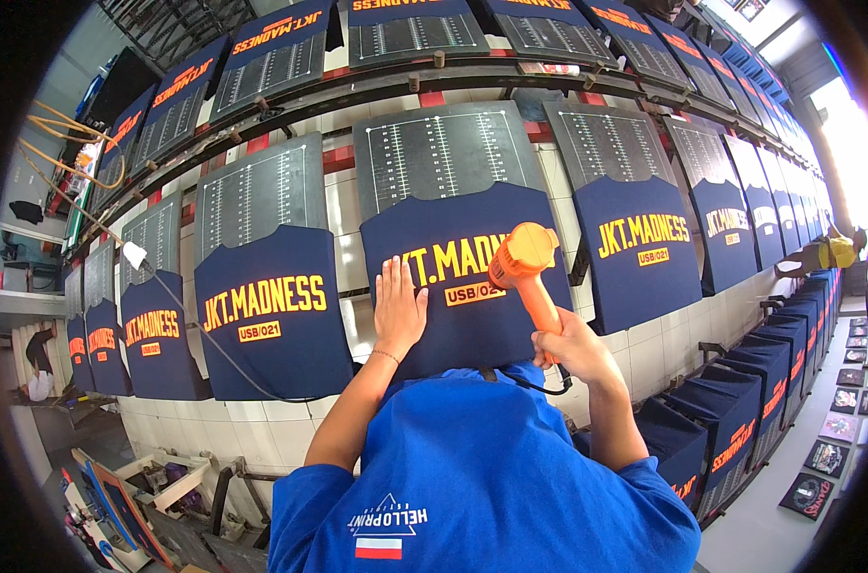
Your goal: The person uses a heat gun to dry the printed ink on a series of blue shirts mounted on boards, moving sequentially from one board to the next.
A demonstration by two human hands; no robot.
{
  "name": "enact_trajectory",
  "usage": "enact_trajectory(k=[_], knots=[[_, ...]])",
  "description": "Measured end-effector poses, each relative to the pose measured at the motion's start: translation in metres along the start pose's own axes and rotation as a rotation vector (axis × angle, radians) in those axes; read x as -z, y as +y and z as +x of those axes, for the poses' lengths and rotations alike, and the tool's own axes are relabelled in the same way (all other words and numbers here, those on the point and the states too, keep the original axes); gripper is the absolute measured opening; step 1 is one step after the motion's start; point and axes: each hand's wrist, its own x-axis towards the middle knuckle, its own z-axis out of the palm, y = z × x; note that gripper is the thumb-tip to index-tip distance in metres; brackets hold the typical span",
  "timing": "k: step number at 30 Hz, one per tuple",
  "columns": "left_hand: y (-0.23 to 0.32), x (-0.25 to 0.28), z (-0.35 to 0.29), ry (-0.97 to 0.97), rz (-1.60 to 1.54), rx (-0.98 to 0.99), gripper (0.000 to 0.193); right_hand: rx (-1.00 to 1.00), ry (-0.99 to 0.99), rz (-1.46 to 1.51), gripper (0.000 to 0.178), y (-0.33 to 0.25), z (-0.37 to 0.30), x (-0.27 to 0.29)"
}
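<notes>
Straight in front of me a navy T-shirt (467,215) with a yellow-orange printed chest is stretched over a dark pallet board (381,153) marked with white scales. My left hand (401,301) lies flat on the left end of the print, fingers extended. An orange hair dryer (528,256) is gripped by its handle in my right hand (572,346). Its head is over the right part of the print, covering some letters. A black cord (539,387) runs from the handle's lower end. Whether the dryer is running cannot be seen.
Matching shirts on boards flank mine, one to the left (267,263) and one to the right (635,210). Another row (415,38) stands beyond a dark rail (377,86). A grey cable (181,306) hangs across the left shirts. More shirts (730,401) line the right behind me.
</notes>
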Motion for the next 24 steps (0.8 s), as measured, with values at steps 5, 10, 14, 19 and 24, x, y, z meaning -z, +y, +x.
enact_trajectory(k=[5, 10, 14, 19, 24], knots=[[0.003, 0.002, -0.011, 0.004, -0.017, -0.017, 0.065, -0.016, 0.000, 0.038, 0.022, 0.003, 0.000, 0.008], [0.004, 0.002, -0.027, 0.004, -0.044, -0.029, 0.065, -0.030, -0.017, 0.018, 0.022, 0.001, -0.003, 0.015], [0.005, 0.003, -0.039, 0.012, -0.050, -0.044, 0.065, -0.001, 0.013, 0.051, 0.022, 0.008, -0.003, 0.011], [0.001, 0.001, -0.040, 0.005, -0.027, -0.044, 0.066, -0.003, 0.026, 0.050, 0.024, 0.008, -0.009, 0.013], [-0.003, -0.003, -0.019, 0.030, 0.008, 0.013, 0.066, -0.039, 0.031, 0.047, 0.025, 0.004, -0.013, 0.017]])
